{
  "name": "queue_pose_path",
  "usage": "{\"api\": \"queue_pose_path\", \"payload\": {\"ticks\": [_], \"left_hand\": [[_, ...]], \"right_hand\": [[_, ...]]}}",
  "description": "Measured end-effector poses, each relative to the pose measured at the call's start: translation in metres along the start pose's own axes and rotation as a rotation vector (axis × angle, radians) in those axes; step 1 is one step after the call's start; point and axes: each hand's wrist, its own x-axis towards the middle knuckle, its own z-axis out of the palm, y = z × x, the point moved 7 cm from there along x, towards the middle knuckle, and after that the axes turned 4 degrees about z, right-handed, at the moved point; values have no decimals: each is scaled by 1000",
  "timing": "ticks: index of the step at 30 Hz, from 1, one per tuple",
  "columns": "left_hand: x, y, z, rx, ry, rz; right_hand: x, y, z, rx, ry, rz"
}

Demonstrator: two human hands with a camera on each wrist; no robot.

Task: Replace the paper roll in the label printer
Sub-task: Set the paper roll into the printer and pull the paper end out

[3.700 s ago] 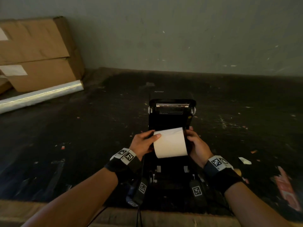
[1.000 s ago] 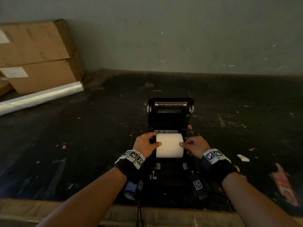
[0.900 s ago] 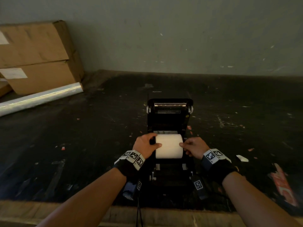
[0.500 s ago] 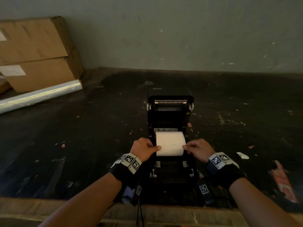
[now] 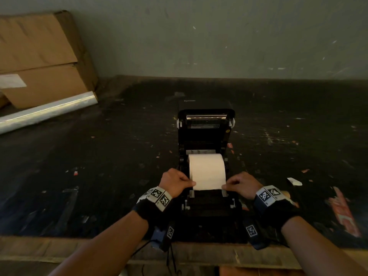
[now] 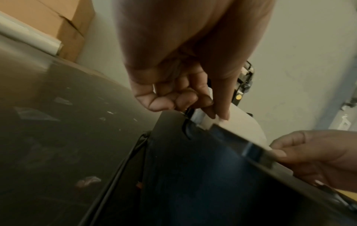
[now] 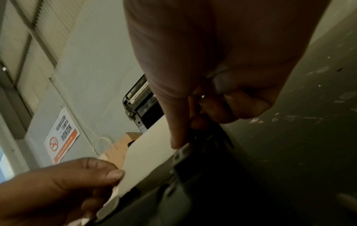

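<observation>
The black label printer (image 5: pixel 206 204) stands on the dark table with its lid (image 5: pixel 206 124) tipped up and back. A white paper roll (image 5: pixel 207 168) lies across its bay, with a sheet drawn off toward me. My left hand (image 5: pixel 191 183) pinches the left corner of that sheet's front edge, thumb on top. My right hand (image 5: pixel 226 186) pinches the right corner. In the left wrist view the left hand's fingertips (image 6: pixel 222 116) meet the paper (image 6: pixel 243 123) at the printer's side guide. In the right wrist view the right hand (image 7: pixel 181 142) presses the paper (image 7: pixel 150 152) down beside the other guide.
Stacked cardboard boxes (image 5: pixel 39 56) and a roll of clear film (image 5: pixel 47 111) lie at the far left against the wall. Paper scraps (image 5: pixel 294 181) dot the table to the right. A cable (image 5: pixel 171 261) hangs over the wooden front edge (image 5: pixel 199 253).
The roll has come down from my hands into the printer bay. Both hands have left the roll's ends and moved to the front edge of the sheet, drawing it toward me.
</observation>
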Motion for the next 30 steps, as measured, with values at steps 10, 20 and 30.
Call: {"api": "queue_pose_path", "payload": {"ticks": [10, 20, 30], "left_hand": [[-1, 1, 2, 37, 84, -5], [1, 5, 10, 102, -26, 41], [11, -3, 13, 88, -162, 29]], "right_hand": [[1, -3, 0, -45, 9, 6], [2, -10, -2, -100, -14, -6], [4, -8, 1, -104, -47, -31]]}}
